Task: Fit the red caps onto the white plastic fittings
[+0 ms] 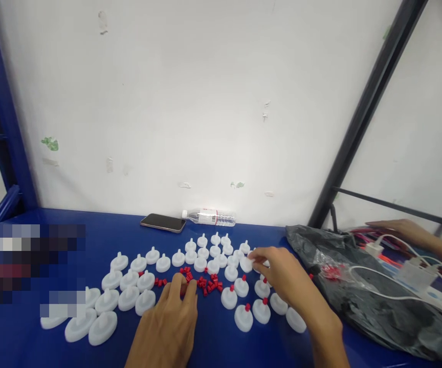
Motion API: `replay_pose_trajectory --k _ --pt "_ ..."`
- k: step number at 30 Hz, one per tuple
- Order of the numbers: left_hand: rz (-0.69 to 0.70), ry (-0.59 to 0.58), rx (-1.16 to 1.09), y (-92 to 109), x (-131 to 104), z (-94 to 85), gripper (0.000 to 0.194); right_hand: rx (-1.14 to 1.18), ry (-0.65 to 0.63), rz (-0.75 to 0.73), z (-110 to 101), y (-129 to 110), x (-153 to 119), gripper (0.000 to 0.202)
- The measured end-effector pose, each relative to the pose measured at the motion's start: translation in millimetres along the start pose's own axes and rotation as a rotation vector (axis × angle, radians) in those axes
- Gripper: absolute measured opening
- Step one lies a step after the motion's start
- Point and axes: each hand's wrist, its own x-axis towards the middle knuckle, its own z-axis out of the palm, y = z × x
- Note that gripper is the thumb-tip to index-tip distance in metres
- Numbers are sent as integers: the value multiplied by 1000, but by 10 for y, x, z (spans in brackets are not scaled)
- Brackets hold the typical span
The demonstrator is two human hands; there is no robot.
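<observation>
Several white round plastic caps (129, 280) with short spouts lie spread over the blue table (221, 342). A loose heap of small red plugs (207, 284) lies between them. My left hand (175, 317) rests palm down with its fingertips on the red plugs. My right hand (278, 273) pinches one white cap (246, 264) at the right side of the group. A few caps (244, 317) near my right wrist have a red plug fitted on the spout.
A phone (163, 222) and a lying water bottle (209, 217) sit by the white wall. A black plastic bag (362, 301) with red plugs, white cables and a charger lies at the right. Another person's hand (401, 230) rests at far right.
</observation>
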Motion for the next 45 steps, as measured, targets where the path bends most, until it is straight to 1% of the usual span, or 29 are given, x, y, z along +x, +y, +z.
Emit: replay_pose_trajectory --k 4,7,11,14,20,22,25,28,31,33,38,41,45 --pt "-44 -61 63 19 27 -51 46 71 49 -21 -48 -60 0 19" --pt "-59 -86 80 27 33 -78 42 94 22 -38 -26 -64 -19 18" --pt "-48 -97 90 26 23 -78 42 87 -34 -30 32 -26 -43 23" --pt "-33 -91 92 17 15 -56 40 58 -66 5 53 3 -46 24" --pt "-1 -45 77 3 6 -6 39 -26 -57 93 77 77 -28 31" --pt "15 -28 63 -2 0 12 41 -37 -65 105 87 98 -30 29" --pt "46 14 34 -17 -15 52 47 -27 -70 110 87 101 -42 17" --pt "65 70 1 -44 -29 96 52 2 -33 113 50 59 -47 10" --pt "105 129 -57 -66 -25 109 50 75 25 96 -14 -36 -44 11" --pt "145 169 -118 -69 -8 91 48 138 40 64 -54 -126 -54 14" --pt "222 301 -270 -51 48 3 39 333 -41 -73 -85 -379 -146 21" --pt "280 383 -311 -54 57 -37 41 366 -73 -105 -63 -499 -210 21" --pt "340 450 -324 -87 38 -48 38 415 -83 -139 -39 -590 -250 21"
